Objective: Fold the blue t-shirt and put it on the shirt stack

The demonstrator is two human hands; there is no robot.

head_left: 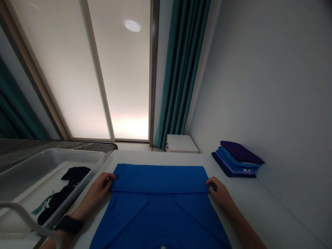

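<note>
A blue T-shirt (160,211) lies on the white table with its collar towards me, partly cut off by the bottom edge of the view. Its far end is folded over into a straight band, and the sleeves are tucked inward as slanting flaps. My left hand (101,185) pinches the left edge of that folded band. At the opposite edge, my right hand (218,190) pinches the band's right side with curled fingers. A dark watch band circles my left wrist.
To the right, a stack of folded clothes (237,160) in blue and purple sits against the wall. On the left stands a translucent plastic bin (77,154) with dark clothing (61,197) inside. A white cabinet (181,143) is beyond the table (158,157).
</note>
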